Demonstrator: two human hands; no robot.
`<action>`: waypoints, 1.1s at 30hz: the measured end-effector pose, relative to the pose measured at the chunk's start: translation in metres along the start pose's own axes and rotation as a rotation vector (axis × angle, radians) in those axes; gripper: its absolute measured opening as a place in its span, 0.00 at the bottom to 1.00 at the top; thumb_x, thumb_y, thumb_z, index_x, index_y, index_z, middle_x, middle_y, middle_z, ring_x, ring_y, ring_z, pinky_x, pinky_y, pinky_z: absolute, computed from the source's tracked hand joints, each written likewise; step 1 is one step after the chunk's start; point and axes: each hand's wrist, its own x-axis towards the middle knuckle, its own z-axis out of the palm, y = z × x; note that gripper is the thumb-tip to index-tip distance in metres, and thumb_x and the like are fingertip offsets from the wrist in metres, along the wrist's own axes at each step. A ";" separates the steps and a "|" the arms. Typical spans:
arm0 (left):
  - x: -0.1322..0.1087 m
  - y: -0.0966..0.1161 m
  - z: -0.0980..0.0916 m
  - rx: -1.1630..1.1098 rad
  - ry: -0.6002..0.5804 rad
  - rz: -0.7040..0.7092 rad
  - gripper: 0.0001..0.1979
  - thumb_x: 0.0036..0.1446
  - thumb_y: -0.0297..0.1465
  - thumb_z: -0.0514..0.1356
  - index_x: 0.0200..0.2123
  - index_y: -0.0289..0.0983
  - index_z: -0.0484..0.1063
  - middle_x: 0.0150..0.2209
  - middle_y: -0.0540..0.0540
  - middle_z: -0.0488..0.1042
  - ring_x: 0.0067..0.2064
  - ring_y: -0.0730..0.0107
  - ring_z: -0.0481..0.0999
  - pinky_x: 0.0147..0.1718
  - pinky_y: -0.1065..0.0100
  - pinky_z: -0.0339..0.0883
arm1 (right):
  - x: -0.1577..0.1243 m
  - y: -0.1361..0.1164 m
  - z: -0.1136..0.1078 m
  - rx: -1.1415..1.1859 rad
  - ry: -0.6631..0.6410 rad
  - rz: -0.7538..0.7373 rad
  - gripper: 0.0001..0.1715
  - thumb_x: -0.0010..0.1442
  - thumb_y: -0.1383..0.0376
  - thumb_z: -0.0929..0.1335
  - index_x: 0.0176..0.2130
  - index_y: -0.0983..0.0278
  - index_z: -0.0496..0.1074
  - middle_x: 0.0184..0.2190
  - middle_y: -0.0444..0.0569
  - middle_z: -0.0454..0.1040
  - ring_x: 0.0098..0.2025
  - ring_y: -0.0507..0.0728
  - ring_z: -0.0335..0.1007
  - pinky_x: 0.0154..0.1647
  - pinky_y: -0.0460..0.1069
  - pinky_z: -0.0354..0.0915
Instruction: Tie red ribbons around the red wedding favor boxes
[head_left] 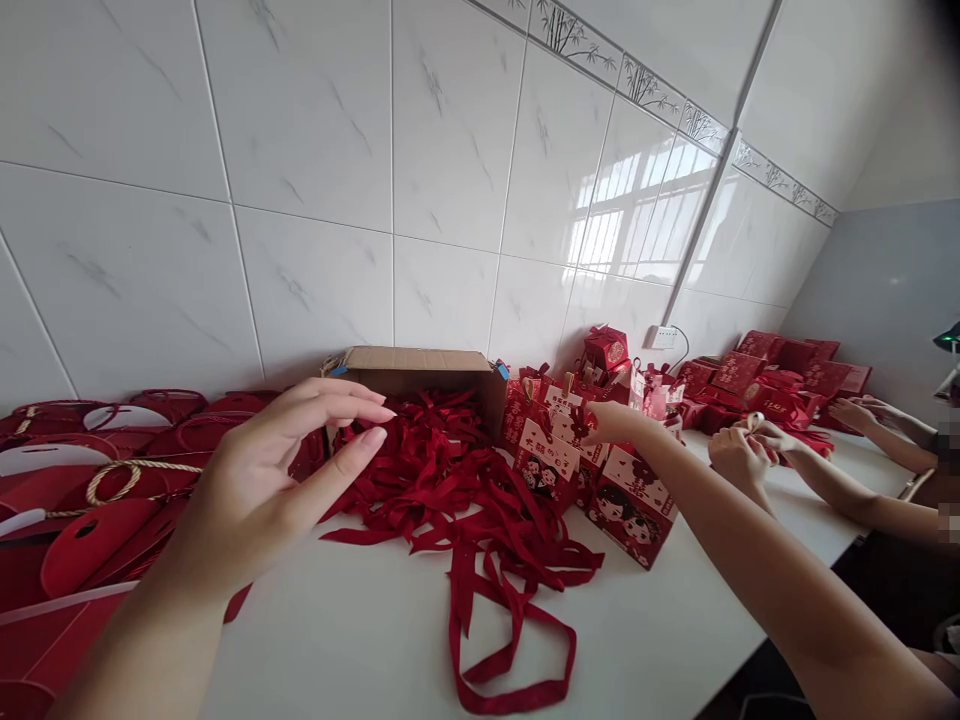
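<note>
Okay, left hand (251,485) hovers left of centre, fingers (341,408) loose and empty; right hand (613,424)'s at red-and-white printed paper boxes (634,508) right of centre, can't tell if gripping.

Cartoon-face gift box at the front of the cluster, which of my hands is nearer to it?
Right. Your right hand is at the gift boxes just behind that front box; your left hand is raised farther left, near the red ribbons.
</note>
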 end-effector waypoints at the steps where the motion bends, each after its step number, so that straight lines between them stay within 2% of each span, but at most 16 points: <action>1: 0.000 0.000 0.000 -0.001 0.000 0.004 0.05 0.57 0.30 0.61 0.37 0.45 0.75 0.42 0.51 0.74 0.50 0.66 0.73 0.53 0.64 0.65 | -0.001 -0.001 0.004 -0.034 -0.032 0.034 0.17 0.64 0.59 0.66 0.50 0.66 0.68 0.48 0.52 0.71 0.45 0.56 0.71 0.45 0.55 0.70; 4: -0.001 0.000 -0.001 0.000 0.002 0.011 0.05 0.57 0.30 0.61 0.37 0.46 0.75 0.42 0.51 0.74 0.50 0.66 0.73 0.52 0.65 0.66 | 0.001 0.000 0.013 -0.094 -0.108 0.124 0.17 0.64 0.60 0.66 0.50 0.66 0.69 0.48 0.52 0.71 0.46 0.56 0.71 0.46 0.56 0.70; 10: -0.001 0.002 -0.003 -0.004 0.027 -0.003 0.05 0.56 0.31 0.61 0.37 0.45 0.75 0.42 0.51 0.74 0.50 0.65 0.74 0.53 0.63 0.65 | 0.008 0.010 0.020 -0.122 -0.091 0.239 0.18 0.64 0.60 0.66 0.51 0.66 0.68 0.49 0.53 0.70 0.46 0.57 0.70 0.46 0.56 0.70; 16: -0.001 0.001 -0.005 -0.017 0.038 -0.008 0.05 0.56 0.31 0.61 0.36 0.46 0.76 0.42 0.50 0.74 0.50 0.65 0.74 0.54 0.62 0.66 | 0.007 0.013 0.022 -0.099 -0.074 0.274 0.17 0.64 0.60 0.65 0.50 0.66 0.68 0.48 0.52 0.71 0.45 0.56 0.71 0.45 0.54 0.70; 20: 0.000 0.002 -0.004 -0.011 0.037 -0.008 0.05 0.56 0.31 0.61 0.36 0.46 0.76 0.42 0.50 0.75 0.50 0.64 0.74 0.54 0.61 0.66 | 0.000 0.007 0.013 -0.072 -0.073 0.184 0.16 0.64 0.59 0.66 0.48 0.66 0.69 0.46 0.51 0.72 0.43 0.55 0.71 0.44 0.54 0.70; 22: 0.000 0.002 -0.003 -0.003 0.035 -0.011 0.05 0.56 0.31 0.61 0.36 0.46 0.75 0.42 0.50 0.75 0.50 0.63 0.74 0.54 0.60 0.66 | -0.007 0.001 0.004 -0.048 -0.031 0.119 0.17 0.64 0.57 0.65 0.46 0.67 0.70 0.43 0.51 0.73 0.41 0.54 0.71 0.43 0.54 0.70; 25: 0.000 0.002 -0.004 0.000 0.035 -0.007 0.05 0.56 0.31 0.61 0.36 0.45 0.75 0.43 0.50 0.75 0.50 0.63 0.74 0.54 0.60 0.66 | -0.021 -0.016 -0.003 0.013 0.078 0.020 0.26 0.68 0.50 0.57 0.42 0.66 0.72 0.39 0.52 0.75 0.39 0.55 0.72 0.40 0.50 0.67; 27: 0.000 0.003 -0.004 -0.006 0.031 0.000 0.05 0.56 0.31 0.61 0.37 0.44 0.75 0.43 0.49 0.74 0.50 0.63 0.74 0.55 0.60 0.65 | -0.032 -0.030 0.000 0.064 0.111 -0.044 0.30 0.66 0.47 0.55 0.38 0.65 0.73 0.35 0.52 0.76 0.37 0.56 0.72 0.35 0.48 0.65; 29: 0.000 0.003 -0.005 -0.013 0.023 0.004 0.05 0.57 0.30 0.61 0.37 0.44 0.75 0.43 0.49 0.74 0.50 0.63 0.73 0.55 0.60 0.65 | -0.042 -0.046 0.009 0.106 0.117 -0.088 0.26 0.62 0.46 0.61 0.35 0.64 0.74 0.32 0.52 0.76 0.34 0.57 0.73 0.32 0.47 0.64; 31: 0.000 0.004 -0.005 -0.014 0.016 0.002 0.05 0.57 0.30 0.61 0.37 0.45 0.75 0.43 0.49 0.74 0.50 0.63 0.73 0.55 0.60 0.64 | -0.051 -0.058 0.020 0.139 0.147 -0.109 0.20 0.60 0.51 0.66 0.32 0.65 0.75 0.30 0.53 0.77 0.33 0.57 0.72 0.32 0.47 0.63; 33: 0.000 0.004 -0.006 -0.012 0.016 0.009 0.05 0.57 0.30 0.61 0.37 0.45 0.75 0.43 0.49 0.74 0.50 0.63 0.74 0.55 0.60 0.64 | -0.060 -0.063 0.025 0.181 0.211 -0.116 0.16 0.61 0.58 0.65 0.29 0.66 0.75 0.29 0.53 0.77 0.32 0.56 0.72 0.32 0.46 0.64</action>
